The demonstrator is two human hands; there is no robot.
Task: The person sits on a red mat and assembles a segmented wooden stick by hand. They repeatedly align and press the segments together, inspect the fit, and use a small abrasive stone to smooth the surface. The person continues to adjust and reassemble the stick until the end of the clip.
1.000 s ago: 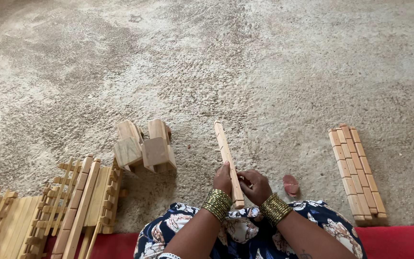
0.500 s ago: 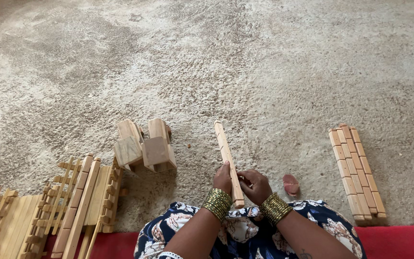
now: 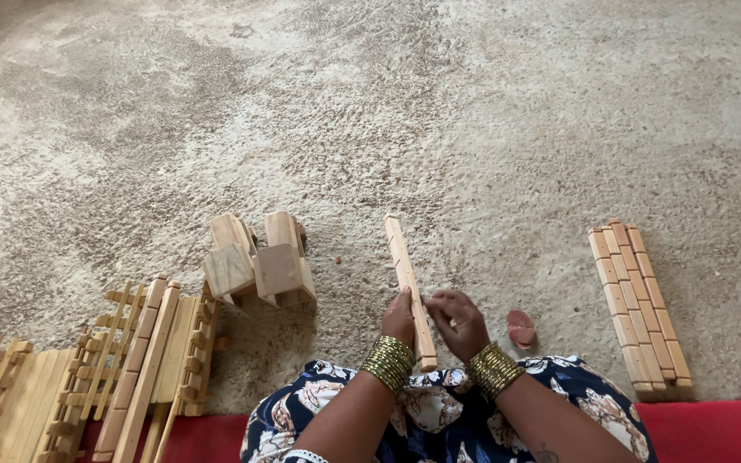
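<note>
A long, narrow wooden slat [image 3: 406,270] with small notches points away from me over the sandy ground. My left hand [image 3: 400,315] grips its near end from the left side. My right hand [image 3: 459,321] rests just to the right of the slat, fingers curled toward it and touching its lower part. Both wrists carry stacks of gold bangles. My lap in a blue floral cloth [image 3: 439,411] sits under the hands.
Two chunky wooden blocks [image 3: 257,260] lie to the left. Wooden comb-like frames [image 3: 122,360] are stacked at bottom left. A row of similar slats [image 3: 638,300] lies at right, a small reddish stone [image 3: 521,328] beside my right hand. A red mat [image 3: 713,429] edges the bottom.
My right hand has shifted a little off the slat's near end, fingers now more to its right. The slat and my left hand stay nearly still.
</note>
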